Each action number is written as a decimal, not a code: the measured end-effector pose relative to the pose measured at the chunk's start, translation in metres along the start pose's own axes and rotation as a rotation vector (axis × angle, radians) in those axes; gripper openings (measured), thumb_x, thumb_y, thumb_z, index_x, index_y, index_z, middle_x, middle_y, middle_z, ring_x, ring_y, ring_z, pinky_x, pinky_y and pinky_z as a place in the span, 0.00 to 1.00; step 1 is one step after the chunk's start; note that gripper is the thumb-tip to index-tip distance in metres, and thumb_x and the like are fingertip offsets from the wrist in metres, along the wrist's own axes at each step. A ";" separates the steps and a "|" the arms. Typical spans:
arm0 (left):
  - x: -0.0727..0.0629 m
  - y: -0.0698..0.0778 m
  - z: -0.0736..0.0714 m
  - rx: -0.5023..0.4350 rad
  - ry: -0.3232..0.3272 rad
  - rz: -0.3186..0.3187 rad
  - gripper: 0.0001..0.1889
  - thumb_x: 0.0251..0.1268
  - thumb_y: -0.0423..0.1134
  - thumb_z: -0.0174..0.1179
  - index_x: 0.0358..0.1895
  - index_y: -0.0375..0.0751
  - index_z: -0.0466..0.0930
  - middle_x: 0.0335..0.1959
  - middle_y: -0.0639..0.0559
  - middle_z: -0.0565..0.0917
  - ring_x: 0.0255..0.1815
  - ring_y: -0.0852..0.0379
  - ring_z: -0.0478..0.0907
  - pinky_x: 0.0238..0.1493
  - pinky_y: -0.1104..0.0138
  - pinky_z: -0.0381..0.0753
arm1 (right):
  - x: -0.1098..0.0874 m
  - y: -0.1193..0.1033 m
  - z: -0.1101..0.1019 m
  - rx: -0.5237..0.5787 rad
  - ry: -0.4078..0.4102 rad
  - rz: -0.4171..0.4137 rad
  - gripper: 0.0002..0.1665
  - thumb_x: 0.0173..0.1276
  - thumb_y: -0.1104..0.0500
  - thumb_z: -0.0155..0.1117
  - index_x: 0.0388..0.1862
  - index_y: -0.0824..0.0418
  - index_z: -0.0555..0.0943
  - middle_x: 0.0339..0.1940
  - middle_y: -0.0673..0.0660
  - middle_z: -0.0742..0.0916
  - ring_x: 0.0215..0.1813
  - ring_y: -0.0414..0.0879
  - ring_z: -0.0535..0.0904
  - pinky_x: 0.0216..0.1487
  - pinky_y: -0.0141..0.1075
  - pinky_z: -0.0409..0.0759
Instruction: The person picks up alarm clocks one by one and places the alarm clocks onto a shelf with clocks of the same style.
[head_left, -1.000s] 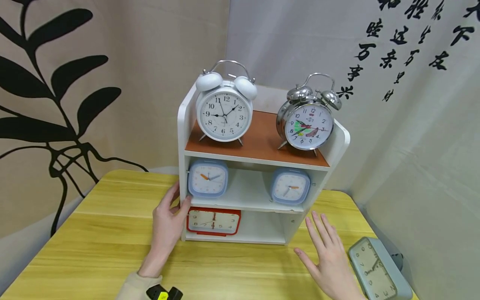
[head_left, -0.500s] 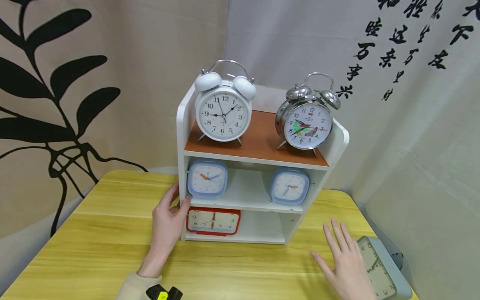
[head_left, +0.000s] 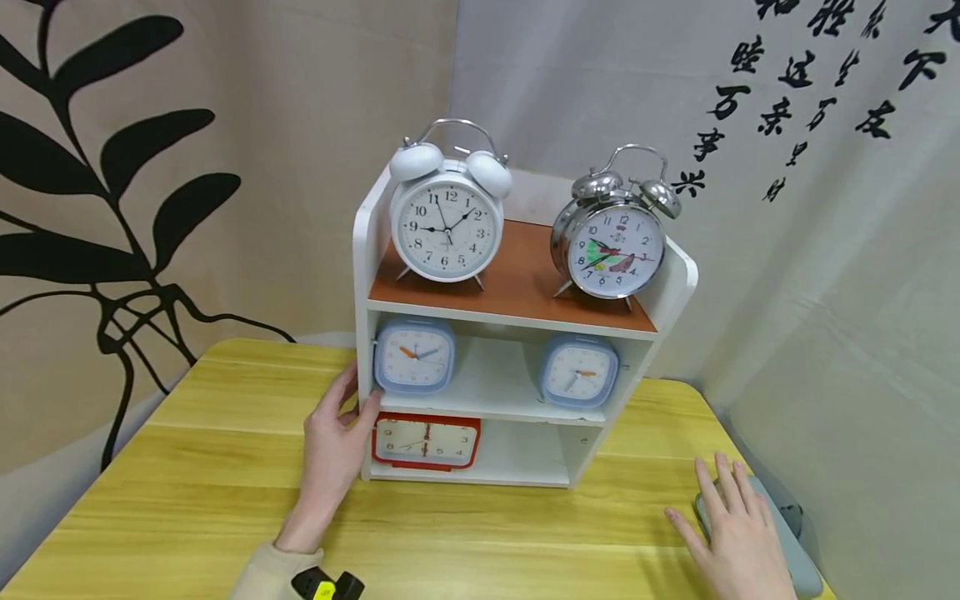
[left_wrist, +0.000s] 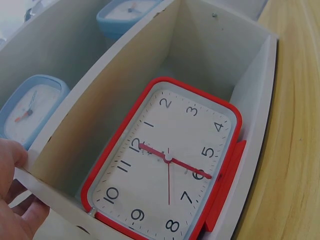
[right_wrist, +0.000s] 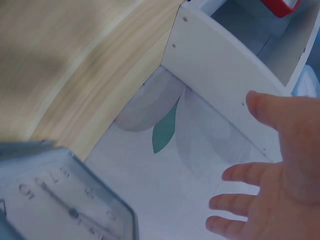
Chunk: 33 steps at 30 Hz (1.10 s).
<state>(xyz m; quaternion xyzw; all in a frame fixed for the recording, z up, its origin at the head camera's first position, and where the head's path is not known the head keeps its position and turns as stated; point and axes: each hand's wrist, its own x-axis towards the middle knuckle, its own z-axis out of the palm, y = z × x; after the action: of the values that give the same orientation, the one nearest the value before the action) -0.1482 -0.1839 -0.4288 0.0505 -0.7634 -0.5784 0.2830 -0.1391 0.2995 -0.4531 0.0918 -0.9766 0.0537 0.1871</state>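
A small white shelf [head_left: 517,367] stands on the wooden table, and my left hand [head_left: 330,446] grips its left side panel, thumb at the front edge and fingers along the outside. Close to that hand, a red-framed clock [left_wrist: 165,160] lies inside the bottom compartment. My right hand [head_left: 738,533] is spread, fingers extended, over a grey-green clock [head_left: 787,533] at the table's right side. In the head view the hand covers most of that clock's dial. The right wrist view shows the clock at lower left, apart from the fingers [right_wrist: 240,204].
On the shelf's brown top are a white twin-bell clock [head_left: 450,229] and a silver twin-bell clock [head_left: 618,250]. Two blue clocks, one left [head_left: 415,357] and one right, occupy the middle level. Curtains with leaf and character prints hang behind the table [head_left: 225,467].
My right hand has moved right, away from the shelf and over the grey-green clock. The left hand keeps its grip on the panel, and the clocks stay put.
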 end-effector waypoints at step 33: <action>0.001 -0.001 0.000 -0.012 -0.007 0.003 0.27 0.77 0.30 0.59 0.77 0.37 0.70 0.71 0.33 0.79 0.70 0.40 0.79 0.50 0.91 0.76 | 0.005 0.067 -0.007 -0.075 -0.442 0.318 0.64 0.78 0.28 0.52 0.75 0.88 0.54 0.73 0.87 0.67 0.65 0.84 0.71 0.54 0.70 0.81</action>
<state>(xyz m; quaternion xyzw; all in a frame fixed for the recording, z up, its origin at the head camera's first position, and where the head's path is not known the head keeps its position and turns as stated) -0.1490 -0.1847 -0.4293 0.0457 -0.7612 -0.5825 0.2814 -0.1544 0.3655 -0.4496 -0.0601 -0.9971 0.0250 -0.0383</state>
